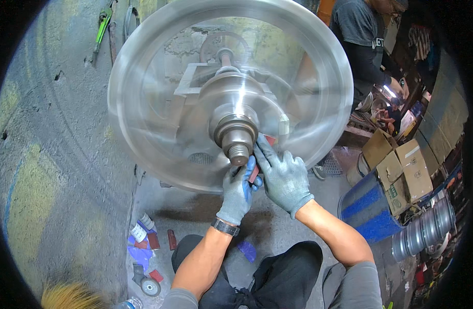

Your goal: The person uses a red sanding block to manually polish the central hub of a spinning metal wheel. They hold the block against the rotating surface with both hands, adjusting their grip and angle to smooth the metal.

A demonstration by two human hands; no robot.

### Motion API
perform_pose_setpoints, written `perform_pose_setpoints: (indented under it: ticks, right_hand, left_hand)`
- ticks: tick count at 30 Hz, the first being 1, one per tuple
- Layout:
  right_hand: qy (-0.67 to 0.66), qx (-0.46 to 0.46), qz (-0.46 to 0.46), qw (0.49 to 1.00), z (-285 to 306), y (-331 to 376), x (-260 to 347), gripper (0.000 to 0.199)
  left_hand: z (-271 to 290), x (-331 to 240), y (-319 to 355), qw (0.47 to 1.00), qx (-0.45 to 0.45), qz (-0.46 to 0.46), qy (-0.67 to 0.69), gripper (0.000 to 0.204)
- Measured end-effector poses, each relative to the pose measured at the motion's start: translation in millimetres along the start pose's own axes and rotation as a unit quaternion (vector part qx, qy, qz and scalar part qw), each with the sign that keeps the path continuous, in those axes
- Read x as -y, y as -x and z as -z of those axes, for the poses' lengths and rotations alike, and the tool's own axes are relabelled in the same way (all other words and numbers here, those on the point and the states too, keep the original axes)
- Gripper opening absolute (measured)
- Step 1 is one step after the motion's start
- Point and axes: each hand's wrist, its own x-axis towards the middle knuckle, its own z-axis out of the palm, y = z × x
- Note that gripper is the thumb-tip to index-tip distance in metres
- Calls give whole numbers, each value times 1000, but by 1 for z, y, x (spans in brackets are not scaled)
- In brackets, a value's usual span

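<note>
A large metal wheel rim [128,98], smeared by fast spinning, fills the upper middle of the view. Its spindle [238,153] points toward me and ends in a thread. My left hand [237,189], in a grey glove with blue fingers, is closed on a dark red strip of sandpaper [254,174] just below the spindle end. From the right, my gloved right hand [285,177] reaches its long fingers up beside the spindle. The same red shows again by those fingertips, so the right hand seems to press the strip there. Its thumb side is partly hidden.
A rough wall [56,129] runs along the left, with a green-handled tool [101,31] hanging on it. Sandpaper scraps [153,240] and a caster wheel [150,287] lie on the floor. To the right stand a blue drum [368,206], cardboard boxes [409,170] and another person [362,46].
</note>
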Motion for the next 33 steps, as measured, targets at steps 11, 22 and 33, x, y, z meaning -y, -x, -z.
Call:
perform_pose_setpoints:
  ticks: [11, 22, 33]
  right_hand:
    - [24, 31, 5, 999, 11, -5, 3, 71]
    - [47, -21, 15, 999, 6, -7, -2, 66]
    - [14, -54, 3, 998, 0, 0, -6, 67]
  left_hand:
    - [0, 2, -3, 1000, -6, 1, 7, 17]
    - [-6, 1, -4, 1000, -18, -13, 2, 22]
    - [-10, 2, -3, 999, -31, -8, 23, 16]
